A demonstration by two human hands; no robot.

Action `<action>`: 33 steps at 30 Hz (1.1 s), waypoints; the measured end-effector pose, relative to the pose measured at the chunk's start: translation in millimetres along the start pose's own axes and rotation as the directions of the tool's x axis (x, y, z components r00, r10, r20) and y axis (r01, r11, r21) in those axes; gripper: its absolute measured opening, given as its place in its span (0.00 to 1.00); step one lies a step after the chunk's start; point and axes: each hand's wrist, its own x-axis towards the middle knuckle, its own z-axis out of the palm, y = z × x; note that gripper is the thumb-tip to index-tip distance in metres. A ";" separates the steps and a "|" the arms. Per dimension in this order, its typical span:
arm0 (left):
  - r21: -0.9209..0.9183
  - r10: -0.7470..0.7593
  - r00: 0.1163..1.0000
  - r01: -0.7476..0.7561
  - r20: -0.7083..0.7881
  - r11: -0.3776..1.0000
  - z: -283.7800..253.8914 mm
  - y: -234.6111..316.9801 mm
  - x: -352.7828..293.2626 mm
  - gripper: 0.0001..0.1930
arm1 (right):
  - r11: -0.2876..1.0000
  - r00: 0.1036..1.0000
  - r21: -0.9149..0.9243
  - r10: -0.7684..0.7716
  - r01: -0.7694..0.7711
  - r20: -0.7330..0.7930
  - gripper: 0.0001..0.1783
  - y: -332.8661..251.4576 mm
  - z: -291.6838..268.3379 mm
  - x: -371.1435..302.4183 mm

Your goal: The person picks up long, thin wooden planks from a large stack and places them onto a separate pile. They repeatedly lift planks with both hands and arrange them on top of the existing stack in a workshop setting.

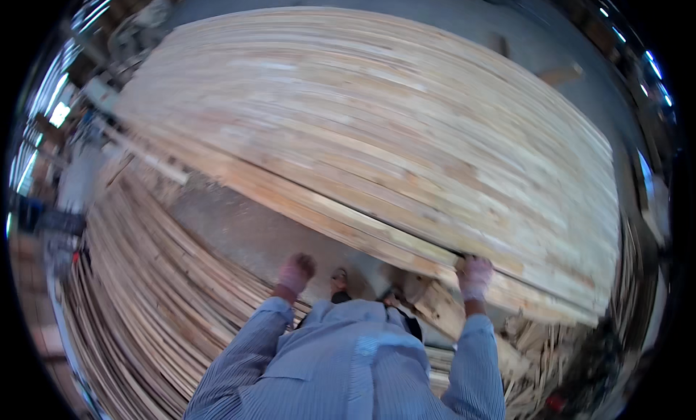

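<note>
A broad layer of pale wooden strips (377, 130) lies in front of me, packed side by side. Along its near side runs a wooden strip (362, 218), parted from the others by a dark gap. My right hand (475, 273), in a pinkish-white glove with bare fingertips, has its fingers curled over this strip toward its right end. My left hand (296, 270), gloved the same way, hangs above the floor, apart from the wood. Its fingers are curled in and no object shows in them, though motion blurs them a little.
Long thin strips (174, 297) lie stacked at the lower left. Wood scraps (540, 358) pile up at the lower right, near a short board (440, 309) by my feet. A loose piece of wood (562, 73) lies on the concrete floor (239, 221) beyond the far right edge.
</note>
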 end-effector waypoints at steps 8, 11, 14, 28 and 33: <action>0.120 0.045 0.998 -0.040 -0.034 0.992 126.1 -3.3 21.4 0.34 | 0.990 0.959 -0.035 -0.139 0.135 -0.247 0.06 -9.7 -28.7 -27.9; -0.157 -0.013 0.995 0.029 0.099 0.987 154.9 17.7 2.8 0.39 | 0.956 0.855 -0.041 -0.280 0.292 -0.437 0.13 -13.8 -34.9 -66.8; -0.193 0.012 0.998 0.001 0.066 0.981 170.8 23.1 -28.7 0.46 | 0.926 0.928 -0.085 -0.371 0.367 -0.031 0.22 10.1 -38.2 -120.7; -0.443 0.127 0.964 -0.012 0.232 0.896 134.6 45.9 -89.5 0.52 | 0.986 0.967 -0.105 -0.100 0.127 0.233 0.27 80.0 -12.4 -211.8; -0.445 0.136 0.984 -0.071 0.115 0.892 133.4 46.6 -103.2 0.50 | 0.985 0.952 -0.127 -0.077 0.119 0.296 0.27 85.6 -6.3 -209.6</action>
